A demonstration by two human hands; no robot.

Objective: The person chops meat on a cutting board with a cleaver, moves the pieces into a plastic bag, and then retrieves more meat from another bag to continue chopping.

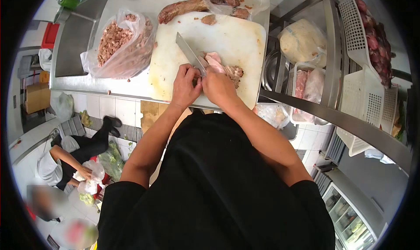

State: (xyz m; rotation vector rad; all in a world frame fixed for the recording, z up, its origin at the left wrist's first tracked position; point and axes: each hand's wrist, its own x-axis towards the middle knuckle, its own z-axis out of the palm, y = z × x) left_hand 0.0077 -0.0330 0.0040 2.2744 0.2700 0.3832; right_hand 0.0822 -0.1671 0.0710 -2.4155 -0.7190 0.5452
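A wide-bladed knife (pixel 190 53) lies slantwise over the white cutting board (pixel 175 40), its blade pointing away and to the left. My right hand (pixel 218 89) is closed around its handle end, close against the cut meat (pixel 214 59). The meat sits in pieces beside the blade, pale pink on the left and browner on the right. Just left of the knife is my left hand (pixel 187 86), its fingers curled in near the blade at the board's front. What those fingers pinch, if anything, is hidden.
A plastic bag of chopped meat (pixel 116 42) stands left of the board. Long browned meat pieces (pixel 183 10) lie behind it. To the right, a metal rack (pixel 302 99) holds bags and baskets. At lower left another person (pixel 65 162) handles a white bag near leafy greens.
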